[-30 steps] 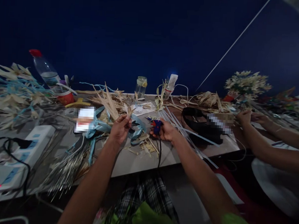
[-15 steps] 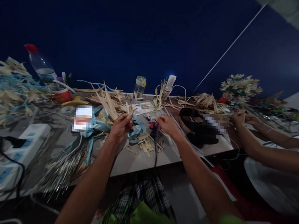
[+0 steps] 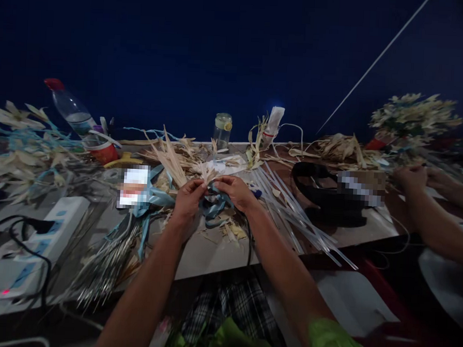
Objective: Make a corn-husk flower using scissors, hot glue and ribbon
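Between my two hands is a small pale corn husk flower (image 3: 205, 171), its petals spread upward. My left hand (image 3: 188, 197) pinches its base between thumb and forefinger. From the other side, my right hand (image 3: 236, 192) has thumb and fingertips closed at the same flower; the exact grip is partly hidden. Light blue ribbon (image 3: 216, 206) lies crumpled just beneath the hands. A dark blue tool, perhaps a glue gun (image 3: 257, 194), shows only a bit behind my right hand. Its black cord (image 3: 250, 242) hangs over the table edge.
Dry husks (image 3: 170, 157) and a wire bundle (image 3: 108, 270) lie left of centre, near a power strip (image 3: 57, 237). Clear plastic sticks (image 3: 299, 213) and a black strap-like object (image 3: 323, 199) are to the right. Another person's hands (image 3: 412, 178) work farther right.
My right hand has moved left, from beside the blue and orange tool to the husk flower in my left hand. The view has shifted slightly.
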Motion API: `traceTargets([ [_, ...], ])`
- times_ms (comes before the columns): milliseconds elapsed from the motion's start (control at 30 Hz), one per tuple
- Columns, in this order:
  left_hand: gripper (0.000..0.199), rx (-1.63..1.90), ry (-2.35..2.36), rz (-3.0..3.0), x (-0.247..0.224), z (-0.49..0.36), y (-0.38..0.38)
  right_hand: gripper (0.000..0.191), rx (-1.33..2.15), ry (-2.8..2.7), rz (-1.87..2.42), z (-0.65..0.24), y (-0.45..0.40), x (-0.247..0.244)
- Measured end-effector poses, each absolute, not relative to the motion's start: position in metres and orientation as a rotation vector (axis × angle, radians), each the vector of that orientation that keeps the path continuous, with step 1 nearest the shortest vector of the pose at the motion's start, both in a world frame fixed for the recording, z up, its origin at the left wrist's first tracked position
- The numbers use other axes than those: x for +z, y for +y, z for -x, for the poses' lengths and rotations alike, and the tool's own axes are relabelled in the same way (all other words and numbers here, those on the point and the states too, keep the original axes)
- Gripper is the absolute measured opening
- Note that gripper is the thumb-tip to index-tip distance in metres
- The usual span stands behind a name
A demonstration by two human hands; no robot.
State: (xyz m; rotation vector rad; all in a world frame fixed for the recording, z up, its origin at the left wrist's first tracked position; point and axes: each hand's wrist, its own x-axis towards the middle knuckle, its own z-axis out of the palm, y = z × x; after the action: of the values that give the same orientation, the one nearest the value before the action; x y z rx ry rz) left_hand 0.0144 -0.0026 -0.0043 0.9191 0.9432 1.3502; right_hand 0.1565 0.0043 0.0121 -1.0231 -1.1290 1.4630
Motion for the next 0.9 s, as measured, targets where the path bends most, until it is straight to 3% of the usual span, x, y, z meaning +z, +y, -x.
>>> traceTargets([
  [200,0.016,1.442,1.353,-1.602,-0.009,-0.016,-0.006,0.015,1.358,-1.052,1.009,-0.141,0.002,-0.001],
  [367,0.027,1.299,1.604,-2.292,-0.011,-0.015,-0.013,0.018,1.315,-0.945,0.99,-0.132,-0.005,-0.002],
  [500,0.037,1.17,1.559,-2.466,-0.012,-0.018,-0.016,0.022,1.202,-0.892,1.05,-0.133,-0.005,-0.002],
  [700,0.027,1.363,1.248,-1.731,-0.008,-0.02,-0.013,0.021,1.145,-0.891,1.141,-0.14,-0.002,-0.002],
  [800,0.026,1.336,1.126,-1.065,-0.001,-0.016,-0.012,0.02,1.194,-0.926,1.107,-0.142,-0.001,-0.002],
  [900,0.03,1.21,0.93,-0.759,0.004,-0.013,-0.011,0.019,1.244,-0.991,1.092,-0.141,-0.002,-0.003],
])
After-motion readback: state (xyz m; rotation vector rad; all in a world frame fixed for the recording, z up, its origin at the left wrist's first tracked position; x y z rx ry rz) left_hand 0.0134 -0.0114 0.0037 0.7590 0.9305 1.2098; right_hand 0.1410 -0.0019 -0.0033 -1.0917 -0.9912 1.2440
